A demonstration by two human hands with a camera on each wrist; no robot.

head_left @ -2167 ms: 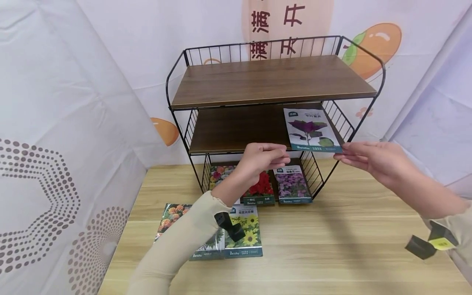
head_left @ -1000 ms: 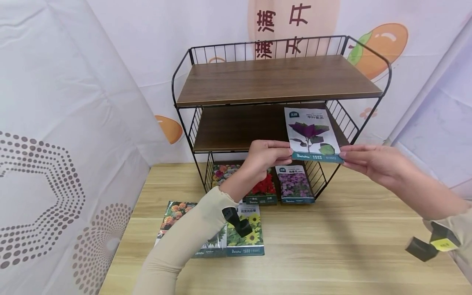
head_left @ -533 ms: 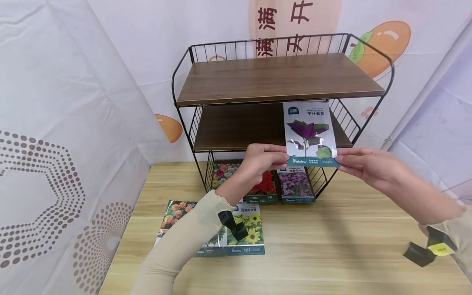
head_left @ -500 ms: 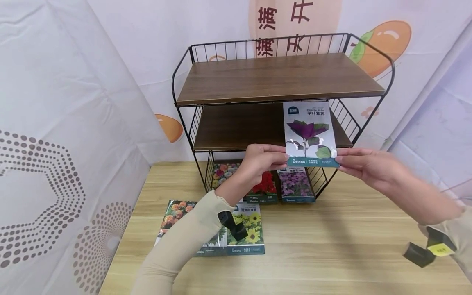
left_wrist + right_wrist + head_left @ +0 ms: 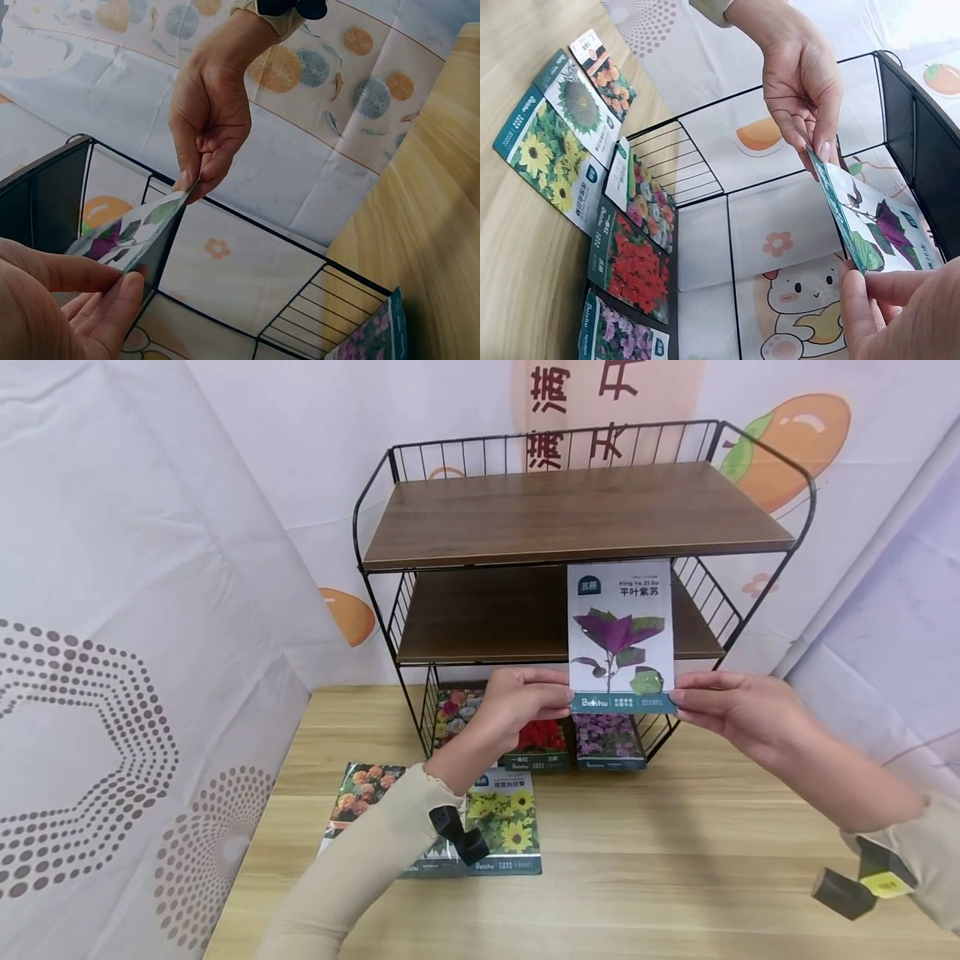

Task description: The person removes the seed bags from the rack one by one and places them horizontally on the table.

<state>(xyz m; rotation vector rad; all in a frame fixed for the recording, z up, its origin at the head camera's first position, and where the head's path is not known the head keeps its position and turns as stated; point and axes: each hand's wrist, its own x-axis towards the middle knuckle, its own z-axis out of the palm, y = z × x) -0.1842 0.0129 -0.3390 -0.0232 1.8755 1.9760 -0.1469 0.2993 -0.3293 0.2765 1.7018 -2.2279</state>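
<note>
A white seed packet (image 5: 621, 635) with a purple-leaved plant on it is held up before the right side of the middle shelf (image 5: 487, 618). My left hand (image 5: 517, 702) pinches its lower left corner between thumb and fingers. At the lower right corner my right hand (image 5: 738, 706) pinches it the same way. Its printed face is turned toward the head camera, upright in that view. In the right wrist view both hands grip the teal bottom edge of the packet (image 5: 877, 221). Whether its far edge touches the shelf cannot be told.
On the bottom shelf lie packets with mixed flowers (image 5: 651, 199), red flowers (image 5: 637, 274) and purple flowers (image 5: 609, 739). Packets with orange flowers (image 5: 611, 82), a large flower head (image 5: 577, 105) and yellow flowers (image 5: 504, 827) lie on the wooden table (image 5: 645, 877). A black wire side frame (image 5: 708, 597) bounds the rack.
My left hand, near the packet's corner at first, now pinches it. Both hands have drawn the packet down and toward me, tilting its face up to the head camera.
</note>
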